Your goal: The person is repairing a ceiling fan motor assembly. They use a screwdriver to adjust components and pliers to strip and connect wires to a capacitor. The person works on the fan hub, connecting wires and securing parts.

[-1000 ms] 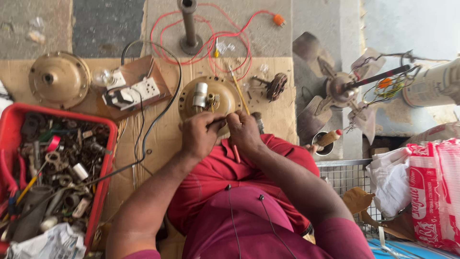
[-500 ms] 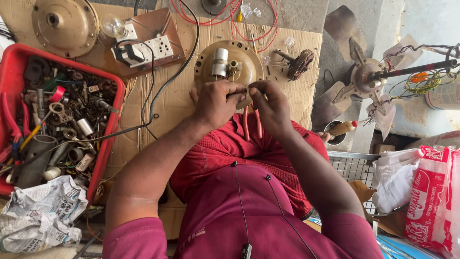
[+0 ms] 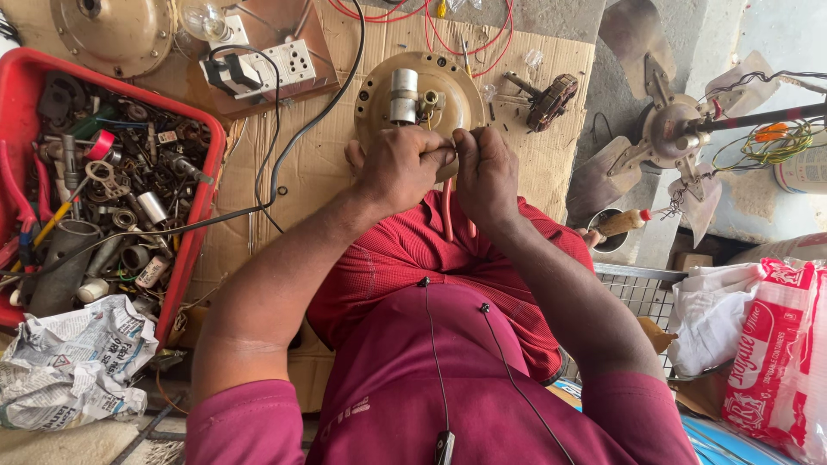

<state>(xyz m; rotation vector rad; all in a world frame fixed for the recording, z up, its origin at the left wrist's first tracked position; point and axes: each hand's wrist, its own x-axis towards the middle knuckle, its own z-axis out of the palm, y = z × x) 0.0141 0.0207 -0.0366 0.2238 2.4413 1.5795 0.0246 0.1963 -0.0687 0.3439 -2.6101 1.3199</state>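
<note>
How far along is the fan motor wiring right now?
Done: the round motor housing lies open on the cardboard, blades set aside. In hand: left hand and right hand pinch a thin wire. Left: the second cover lies unfitted.

pretty cramped here. both hands [image 3: 444,168] sit bunched at the near edge of the round brass motor housing [image 3: 419,90], so the only open bit is the bare cardboard [image 3: 301,172] left of them. a black cable [image 3: 284,146] snakes across that gap though. further left the red tray [image 3: 202,194] of scrap parts walls things off, and the switchboard [image 3: 271,65] blocks the upper left. right of the housing a small copper-wound part [image 3: 551,99] sits close, and the fan blades [image 3: 663,138] crowd the right side.
</note>
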